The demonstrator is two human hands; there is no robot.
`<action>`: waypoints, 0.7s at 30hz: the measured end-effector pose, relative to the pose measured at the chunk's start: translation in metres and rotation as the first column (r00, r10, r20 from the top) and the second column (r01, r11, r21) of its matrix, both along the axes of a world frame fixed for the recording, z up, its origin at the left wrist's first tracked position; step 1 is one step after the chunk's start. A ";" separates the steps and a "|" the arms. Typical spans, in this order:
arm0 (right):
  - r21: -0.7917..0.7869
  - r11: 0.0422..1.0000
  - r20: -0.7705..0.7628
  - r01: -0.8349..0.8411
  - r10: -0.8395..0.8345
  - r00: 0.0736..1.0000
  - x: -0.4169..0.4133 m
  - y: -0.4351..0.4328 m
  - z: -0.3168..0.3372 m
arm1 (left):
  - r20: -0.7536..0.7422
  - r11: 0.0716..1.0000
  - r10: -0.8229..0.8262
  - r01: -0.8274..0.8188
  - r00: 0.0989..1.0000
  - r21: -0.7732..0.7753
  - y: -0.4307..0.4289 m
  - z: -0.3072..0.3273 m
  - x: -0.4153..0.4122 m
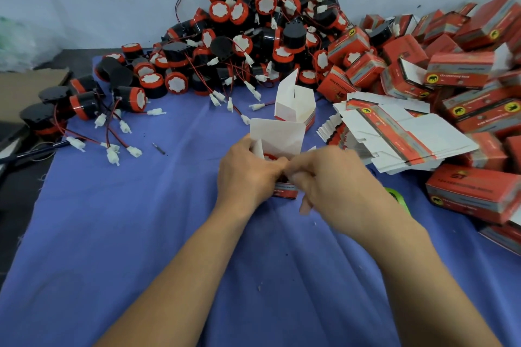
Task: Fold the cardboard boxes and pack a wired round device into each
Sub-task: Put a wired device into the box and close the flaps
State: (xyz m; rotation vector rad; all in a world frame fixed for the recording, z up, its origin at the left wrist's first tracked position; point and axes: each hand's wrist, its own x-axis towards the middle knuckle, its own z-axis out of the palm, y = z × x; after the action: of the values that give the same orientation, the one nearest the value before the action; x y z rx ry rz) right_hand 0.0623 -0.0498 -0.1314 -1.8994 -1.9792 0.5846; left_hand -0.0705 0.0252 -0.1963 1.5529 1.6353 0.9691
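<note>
A small red and white cardboard box stands open at the middle of the blue cloth, its white lid flap up. A round red and black device sits inside it, mostly hidden. My left hand grips the box's left side. My right hand pinches at the box's front edge, fingers curled; what they pinch is hidden. A second folded box stands open just behind. A big heap of wired round devices lies at the back.
A stack of flat unfolded boxes lies to the right, with packed red boxes piled behind and beside it. Loose devices with white plugs spread over the left. A green object peeks out past my right hand.
</note>
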 end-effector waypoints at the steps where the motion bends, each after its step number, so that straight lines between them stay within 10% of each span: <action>1: 0.095 0.991 -0.122 0.097 -0.085 0.989 0.003 0.002 -0.001 | 0.006 1.000 0.001 -0.001 1.000 0.002 0.000 -0.001 0.000; 9: 0.320 0.924 -0.136 0.210 -0.174 0.975 0.000 0.022 -0.025 | 0.077 0.999 -0.032 0.030 0.996 0.030 -0.005 -0.005 -0.003; 14: 0.472 0.868 0.284 0.153 -0.314 0.906 -0.007 0.026 -0.031 | 0.115 0.993 -0.116 0.112 0.987 0.043 -0.008 -0.004 -0.005; 21: 0.279 0.898 0.303 0.339 -0.418 0.857 -0.005 0.036 -0.035 | 0.131 0.974 -0.227 0.228 0.965 0.013 -0.007 -0.003 -0.006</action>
State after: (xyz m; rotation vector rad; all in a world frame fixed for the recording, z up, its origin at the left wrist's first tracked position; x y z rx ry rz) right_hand 0.0572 -0.0135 -0.1662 -2.2880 -1.6873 -0.0936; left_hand -0.0765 0.0177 -0.1997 1.5989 1.3335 0.9238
